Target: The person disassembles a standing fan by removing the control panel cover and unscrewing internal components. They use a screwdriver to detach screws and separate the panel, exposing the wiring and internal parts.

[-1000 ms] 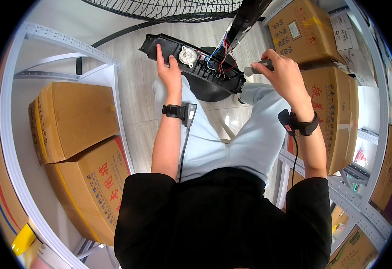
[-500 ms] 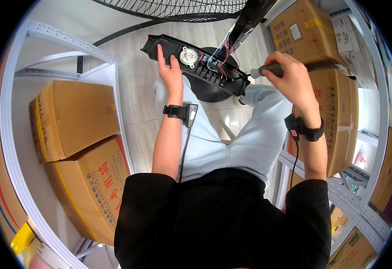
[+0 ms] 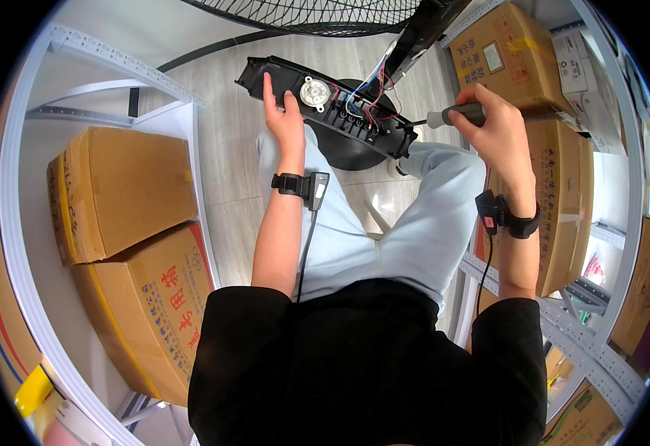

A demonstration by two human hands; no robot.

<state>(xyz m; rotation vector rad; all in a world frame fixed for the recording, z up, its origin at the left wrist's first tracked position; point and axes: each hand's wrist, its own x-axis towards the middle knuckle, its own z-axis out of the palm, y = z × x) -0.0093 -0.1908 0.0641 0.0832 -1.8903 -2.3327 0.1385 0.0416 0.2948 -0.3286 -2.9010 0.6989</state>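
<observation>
Across my knees lies a long black plastic fan housing (image 3: 262, 74), its inner side facing up. Set into it are a round white motor-like part (image 3: 314, 93) and a row of small black posts. My left hand (image 3: 286, 126) grips the housing near its left end, thumb and index finger stretched over it and the other fingers hidden. Pinched in my right hand (image 3: 494, 134) is a screwdriver (image 3: 436, 119) with a grey and black handle. Its thin shaft points left to the housing's right end; whether the tip touches cannot be made out. Coloured wires (image 3: 375, 93) run up from the housing.
A black fan grille (image 3: 317, 18) and a black pole (image 3: 433, 30) stand ahead, above a round dark base (image 3: 340, 149). Metal shelving with cardboard boxes (image 3: 143, 178) flanks me on the left, and more boxes (image 3: 555, 186) on the right. Cables hang from both wrist straps.
My right hand has shifted slightly right with the screwdriver, so more of the shaft shows. My left hand stays in place on the housing.
</observation>
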